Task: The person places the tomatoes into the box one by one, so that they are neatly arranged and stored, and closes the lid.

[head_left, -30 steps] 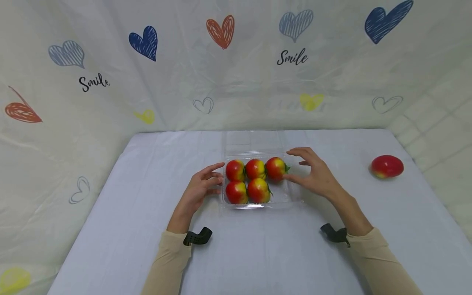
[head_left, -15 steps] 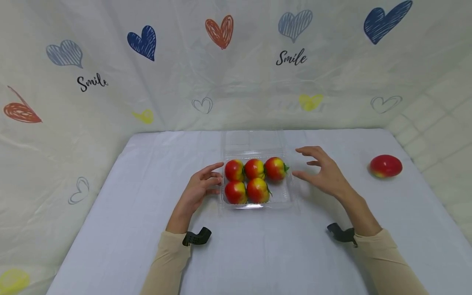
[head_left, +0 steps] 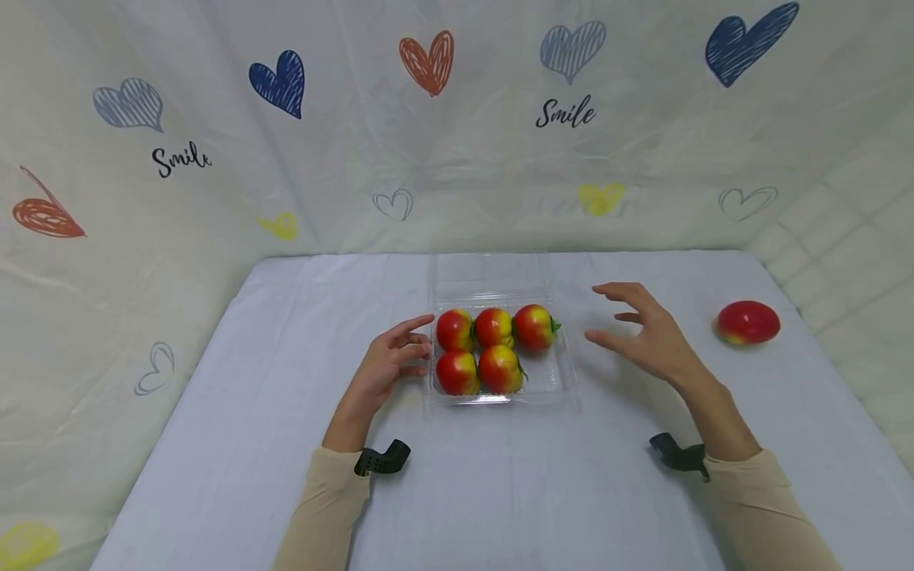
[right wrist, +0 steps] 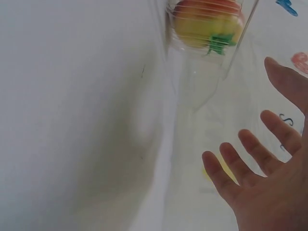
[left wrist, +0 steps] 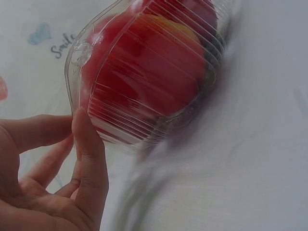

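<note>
A clear plastic clamshell container [head_left: 548, 379] lies in the middle of the table, its see-through lid [head_left: 489, 274] folded back to the far side. Several round red-and-yellow fruits [head_left: 501, 368], some with green leaves, sit inside, three in the far row and the others in the near row; the near right spot holds none. My left hand [head_left: 385, 361] is at the container's left side; in the left wrist view thumb and finger pinch its rim. My right hand [head_left: 646, 337] hovers right of the container, apart from it, fingers spread, holding nothing.
An oval red fruit [head_left: 748, 322] with a yellowish underside lies alone at the table's right. White cloth [head_left: 493, 492] covers the table. Behind it hangs a pale curtain [head_left: 493, 143] with hearts and lettering.
My right hand has drawn away to the right from the far right fruit, which stays in the container. My left hand has kept its place.
</note>
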